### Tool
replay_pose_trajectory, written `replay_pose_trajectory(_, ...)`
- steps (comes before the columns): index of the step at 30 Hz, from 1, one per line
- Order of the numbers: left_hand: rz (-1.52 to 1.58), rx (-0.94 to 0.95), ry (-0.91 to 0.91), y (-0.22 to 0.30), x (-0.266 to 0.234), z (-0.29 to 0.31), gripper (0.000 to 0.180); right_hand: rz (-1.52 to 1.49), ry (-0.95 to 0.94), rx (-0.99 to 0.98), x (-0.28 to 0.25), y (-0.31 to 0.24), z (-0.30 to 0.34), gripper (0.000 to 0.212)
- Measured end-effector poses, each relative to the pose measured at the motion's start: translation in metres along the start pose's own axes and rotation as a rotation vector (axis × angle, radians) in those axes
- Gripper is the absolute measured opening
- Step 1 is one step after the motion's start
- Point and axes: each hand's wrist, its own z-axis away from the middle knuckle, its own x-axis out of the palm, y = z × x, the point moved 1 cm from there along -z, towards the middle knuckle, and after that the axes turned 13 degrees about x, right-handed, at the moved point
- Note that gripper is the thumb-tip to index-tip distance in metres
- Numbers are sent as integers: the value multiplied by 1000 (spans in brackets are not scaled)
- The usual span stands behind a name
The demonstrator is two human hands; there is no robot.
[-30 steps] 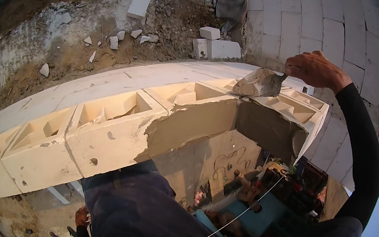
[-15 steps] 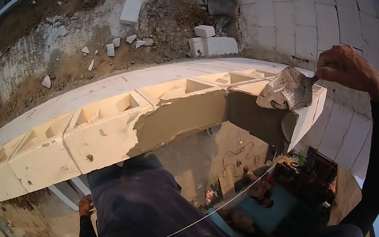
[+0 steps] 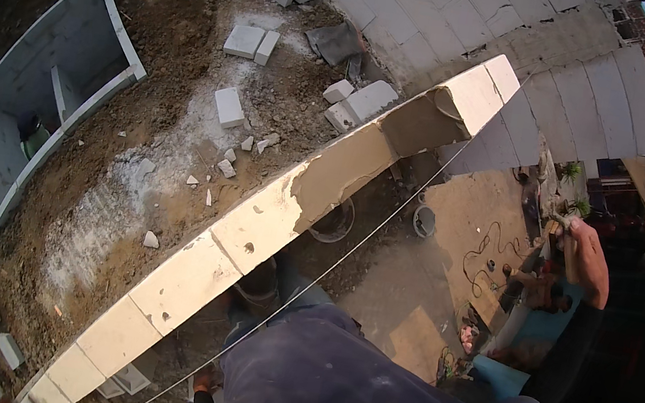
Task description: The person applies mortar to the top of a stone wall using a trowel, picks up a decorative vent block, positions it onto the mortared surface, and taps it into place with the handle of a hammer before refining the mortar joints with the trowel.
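Out to the right, my right hand [image 3: 588,262] is closed round the handle of a trowel [image 3: 546,186], whose mortar-smeared blade is seen nearly edge-on. It is apart from the pale block wall [image 3: 183,281] that runs diagonally before me. Grey-brown mortar [image 3: 345,167] covers part of the wall's near face, toward its far end, with a ragged left edge on the bare blocks. Low down beside the wall is my left hand [image 3: 206,379], small and partly hidden; its fingers cannot be made out. A taut string [image 3: 347,258] passes between my body and the wall.
Beyond the wall, loose white blocks [image 3: 229,107] and broken bits lie on soil, near a block-lined pit [image 3: 61,97]. A taller block wall [image 3: 445,10] rises at the back. Down on my side are a bucket [image 3: 424,221], a cable [image 3: 490,262] and boards [image 3: 423,340].
My right hand has moved down and away from the wall top, carrying the trowel. The view has swung, so the wall slants more steeply and its top cavities no longer show.
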Motion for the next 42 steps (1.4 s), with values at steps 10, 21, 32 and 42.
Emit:
replay_pose_trajectory(10, 254, -222, 93, -64, -101, 10, 37, 75, 99, -292, 229, 111, 42, 29)
replay_pose_trajectory(21, 97, -166, 156, -28, -77, 28, 36, 93, 444, -743, 316, 84, -41, 31)
replay_pose_trajectory(32, 179, -218, 231, -12, -17, 23, 36, 201, 448, -811, 276, 101, -92, 38)
replay_pose_trajectory(42, 597, -359, 388, 48, -22, 20, 38, 277, 474, -768, 297, 103, -131, 35)
